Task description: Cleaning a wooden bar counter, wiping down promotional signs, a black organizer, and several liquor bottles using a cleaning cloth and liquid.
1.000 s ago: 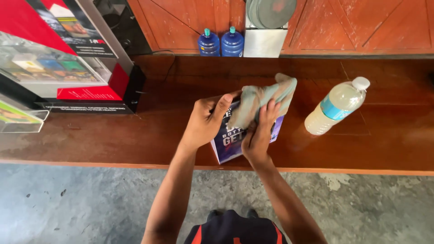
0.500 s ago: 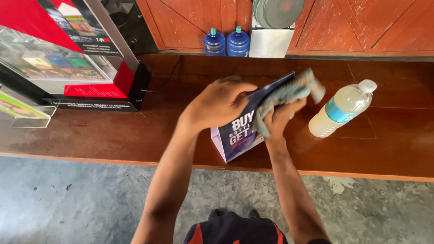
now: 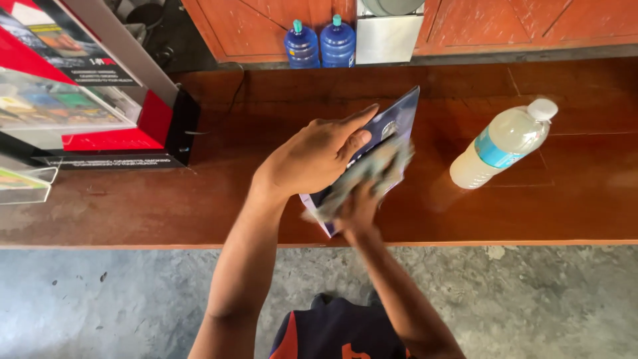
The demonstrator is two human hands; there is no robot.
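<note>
My left hand (image 3: 318,156) lies on top of a dark blue box (image 3: 396,119) that stands tilted on the wooden counter (image 3: 199,199), gripping its upper edge. My right hand (image 3: 359,211) is under and in front of the left one and holds a grey-green cloth (image 3: 372,169) pressed against the box's face. The cloth and right hand are blurred by motion. Most of the box is hidden behind my hands.
A clear plastic water bottle (image 3: 500,143) with a blue label and white cap stands to the right of the box. A red and black display stand (image 3: 86,113) fills the counter's left. Two blue water jugs (image 3: 320,43) sit behind the counter, beside a metal appliance (image 3: 389,33).
The box has been turned so its narrow side faces up. My left hand moved over its top, and the cloth slid down from the box's upper right to its lower face.
</note>
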